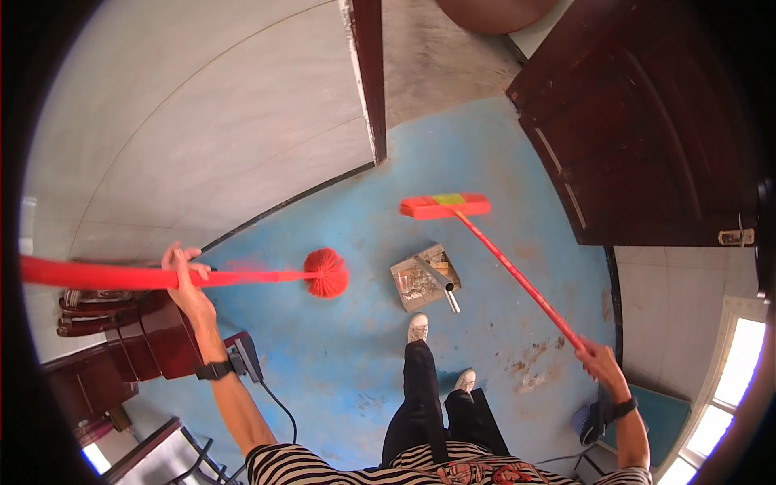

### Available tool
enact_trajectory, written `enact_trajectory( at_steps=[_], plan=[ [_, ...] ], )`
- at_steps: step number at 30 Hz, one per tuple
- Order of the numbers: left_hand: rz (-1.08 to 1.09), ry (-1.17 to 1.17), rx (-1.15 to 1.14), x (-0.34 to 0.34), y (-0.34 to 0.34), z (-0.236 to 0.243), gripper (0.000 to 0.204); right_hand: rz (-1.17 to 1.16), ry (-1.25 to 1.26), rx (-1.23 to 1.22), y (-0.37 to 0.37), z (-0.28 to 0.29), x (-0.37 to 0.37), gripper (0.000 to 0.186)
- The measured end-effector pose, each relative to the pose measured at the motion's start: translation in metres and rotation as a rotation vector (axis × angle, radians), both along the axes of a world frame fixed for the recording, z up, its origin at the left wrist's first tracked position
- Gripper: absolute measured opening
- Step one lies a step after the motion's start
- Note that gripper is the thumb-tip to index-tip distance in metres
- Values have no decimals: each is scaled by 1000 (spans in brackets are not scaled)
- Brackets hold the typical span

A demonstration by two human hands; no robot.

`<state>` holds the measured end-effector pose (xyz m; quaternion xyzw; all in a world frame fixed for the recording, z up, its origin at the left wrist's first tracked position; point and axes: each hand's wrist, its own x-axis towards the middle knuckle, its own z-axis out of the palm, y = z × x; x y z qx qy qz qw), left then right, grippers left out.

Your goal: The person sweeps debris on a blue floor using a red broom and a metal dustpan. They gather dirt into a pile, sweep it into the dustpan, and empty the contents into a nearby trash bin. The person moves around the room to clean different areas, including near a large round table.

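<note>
My left hand (191,293) grips a long red pole at the left, its fingers around the shaft. A round red bristle brush (326,273) sits at the end of that pole. My right hand (600,364) is closed around the upper end of a red-handled broom (517,275). The broom's wide red head (432,210), with a yellow-green patch, is ahead of me, past the dustpan. Between the two brushes lies a metal dustpan (411,301) with some debris in it, its tube handle pointing up toward me.
A dark red door (647,121) stands open at the far right, beside a doorway. Dark red chairs (166,335) line the left wall. My shoes (418,327) are just behind the dustpan on the worn blue floor (339,356). A black cable (283,404) hangs at the lower left.
</note>
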<state>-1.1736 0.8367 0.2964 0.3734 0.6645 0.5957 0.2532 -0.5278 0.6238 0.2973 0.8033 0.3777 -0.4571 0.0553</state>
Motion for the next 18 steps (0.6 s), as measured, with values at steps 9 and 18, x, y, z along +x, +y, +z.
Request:
enact_trajectory(
  at_steps=[9, 18],
  plan=[
    [102, 55, 59, -22, -129, -9, 27, 643, 37, 216, 143, -42, -92, 31],
    [108, 88, 83, -22, -133, -13, 24, 945, 38, 382, 205, -119, -192, 29]
  ],
)
